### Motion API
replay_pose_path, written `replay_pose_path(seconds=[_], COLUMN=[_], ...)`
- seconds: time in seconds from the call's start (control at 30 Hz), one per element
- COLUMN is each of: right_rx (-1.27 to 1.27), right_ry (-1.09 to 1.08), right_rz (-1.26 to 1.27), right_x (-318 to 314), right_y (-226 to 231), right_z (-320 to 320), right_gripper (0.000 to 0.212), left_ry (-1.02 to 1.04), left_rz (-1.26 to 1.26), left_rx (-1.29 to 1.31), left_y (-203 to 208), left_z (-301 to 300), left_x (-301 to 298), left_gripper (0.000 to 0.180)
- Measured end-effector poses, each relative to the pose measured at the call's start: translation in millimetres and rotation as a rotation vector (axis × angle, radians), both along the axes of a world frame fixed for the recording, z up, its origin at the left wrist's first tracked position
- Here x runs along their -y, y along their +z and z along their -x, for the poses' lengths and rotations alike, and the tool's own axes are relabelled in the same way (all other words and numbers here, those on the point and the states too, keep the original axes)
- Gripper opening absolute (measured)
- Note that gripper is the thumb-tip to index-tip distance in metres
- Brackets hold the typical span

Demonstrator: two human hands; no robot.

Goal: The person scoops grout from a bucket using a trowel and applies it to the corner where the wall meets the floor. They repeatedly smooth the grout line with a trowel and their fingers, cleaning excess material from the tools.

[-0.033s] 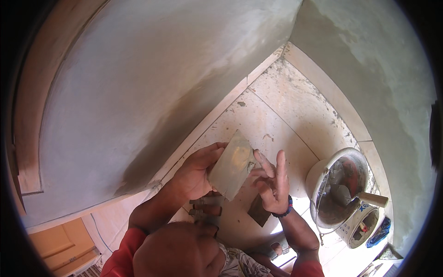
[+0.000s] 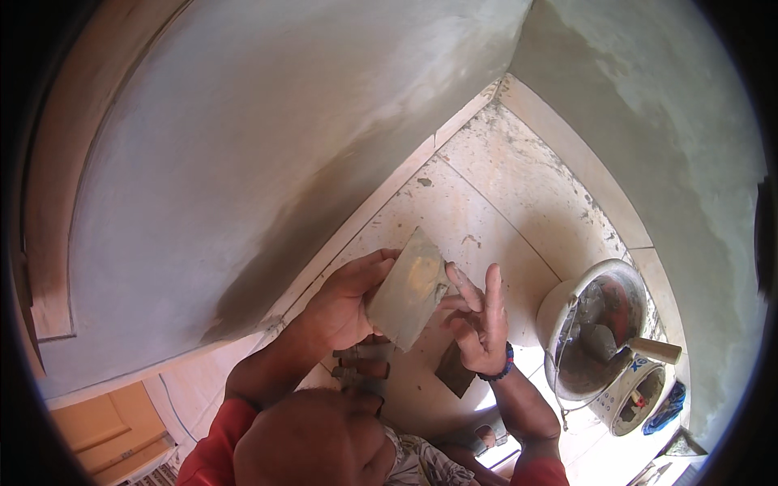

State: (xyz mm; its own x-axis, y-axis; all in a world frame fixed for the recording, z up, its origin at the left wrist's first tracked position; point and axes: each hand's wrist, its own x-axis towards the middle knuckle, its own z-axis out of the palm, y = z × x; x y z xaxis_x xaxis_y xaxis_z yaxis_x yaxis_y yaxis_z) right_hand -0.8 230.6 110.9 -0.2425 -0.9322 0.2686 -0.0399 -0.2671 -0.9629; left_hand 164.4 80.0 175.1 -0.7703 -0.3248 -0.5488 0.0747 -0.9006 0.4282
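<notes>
I'm seeing no visible chg vs prev frame, so the hold's staying as is: L grip [image 2: 348, 304] is clamping the grey plate [image 2: 409, 296] over the tile floor [image 2: 494, 215]; R grip [image 2: 484, 332] is hanging apart by the plate's R edge, contact I can't tell. Bucket [image 2: 549, 314] is crowding floor's R edge; wall [image 2: 243, 146] is limiting L side; more room's opening twd far corner.

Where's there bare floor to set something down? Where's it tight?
Open: splattered floor tiles bordered by the left wall, right wall, right hand and large bucket. Crowded: lower right, where large bucket, smaller bucket and blue plastic bunch together.
</notes>
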Motion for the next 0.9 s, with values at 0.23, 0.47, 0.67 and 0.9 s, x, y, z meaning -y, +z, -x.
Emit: replay_pose_path(seconds=[0.23,0.47,0.67,0.9], right_rx=[0.154,0.508,1.121,1.196], right_ry=[0.092,0.184,0.194,-0.203], right_rz=[-0.029,-0.116,-0.165,-0.149], right_x=[0,-12,-13,23], right_y=[-1,-2,7,17], right_z=[-3,-10,-11,7], right_gripper=[0.094,0.097,0.09,0.076], left_ry=[0.019,0.021,0.006,0.043], left_rz=[-0.013,-0.04,0.006,0.02], left_rx=[-0.016,-0.067,-0.058,0.028], left_y=[-11,-27,-44,-50], left_z=[0,-2,-6,-7], left_x=[0,3,8,10], left_gripper=[0.037,0.033,0.031,0.029])
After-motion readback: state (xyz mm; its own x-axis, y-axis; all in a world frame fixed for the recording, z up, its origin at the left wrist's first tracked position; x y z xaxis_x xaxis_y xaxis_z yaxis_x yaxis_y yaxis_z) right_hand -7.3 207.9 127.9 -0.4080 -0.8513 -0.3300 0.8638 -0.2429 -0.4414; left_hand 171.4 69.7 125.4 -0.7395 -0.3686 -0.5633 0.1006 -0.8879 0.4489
